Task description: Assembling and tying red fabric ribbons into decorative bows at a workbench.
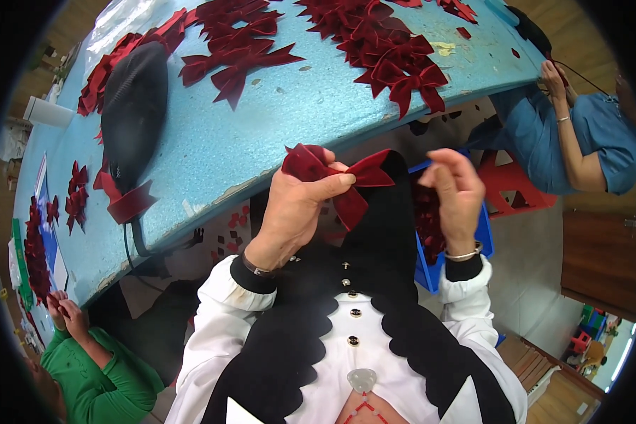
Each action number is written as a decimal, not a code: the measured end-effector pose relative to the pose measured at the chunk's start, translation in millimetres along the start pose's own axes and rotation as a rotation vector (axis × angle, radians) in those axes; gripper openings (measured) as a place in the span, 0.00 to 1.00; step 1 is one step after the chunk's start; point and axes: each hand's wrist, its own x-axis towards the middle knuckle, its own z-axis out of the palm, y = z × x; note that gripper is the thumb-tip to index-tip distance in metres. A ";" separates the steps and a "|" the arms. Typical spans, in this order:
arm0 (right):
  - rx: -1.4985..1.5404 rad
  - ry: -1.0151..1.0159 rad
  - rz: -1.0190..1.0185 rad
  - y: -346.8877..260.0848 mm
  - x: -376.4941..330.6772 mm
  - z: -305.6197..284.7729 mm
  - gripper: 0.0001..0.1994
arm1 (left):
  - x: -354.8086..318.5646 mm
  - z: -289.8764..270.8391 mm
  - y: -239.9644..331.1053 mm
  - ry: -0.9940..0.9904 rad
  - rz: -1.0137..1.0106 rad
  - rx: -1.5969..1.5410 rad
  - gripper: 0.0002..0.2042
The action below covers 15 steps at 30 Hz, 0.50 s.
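Observation:
Above my lap, my left hand (290, 208) pinches a dark red velvet bow (367, 174) at its middle, thumb on top. One loop sticks out to the left of the fingers, and the tails spread right and down. My right hand (459, 194) is raised to the right, apart from the bow. Its fingers are curled in with thumb and index finger close together, slightly blurred; anything between them is too small to make out. Below it, a blue crate (429, 265) holds dark red pieces.
The blue table (254, 134) carries several piles of red bows (396, 60). A black, rounded object (136, 106) stands on it at left, a red ribbon around its lower end. Co-workers sit at both sides, one in green (102, 374), one in blue (537, 134). A red stool (509, 187) stands right.

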 end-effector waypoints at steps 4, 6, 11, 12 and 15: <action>0.310 -0.166 0.122 -1.8 -9.8 42.9 0.09 | -1.1 7.5 -6.1 -0.040 -0.028 -0.011 0.17; 0.310 -0.221 0.133 -3.6 -11.9 47.0 0.10 | -1.5 9.1 -8.9 -0.054 -0.033 -0.005 0.17; 0.077 -0.294 -0.010 -8.8 -16.1 46.8 0.09 | -3.1 9.1 -13.0 -0.088 0.014 0.069 0.17; 0.035 -0.269 -0.061 -7.0 -16.2 47.9 0.09 | -4.0 7.1 -13.1 -0.083 0.020 0.084 0.17; 0.116 -0.131 -0.024 3.4 -13.3 39.4 0.09 | -5.9 0.1 -10.0 -0.077 0.029 0.117 0.17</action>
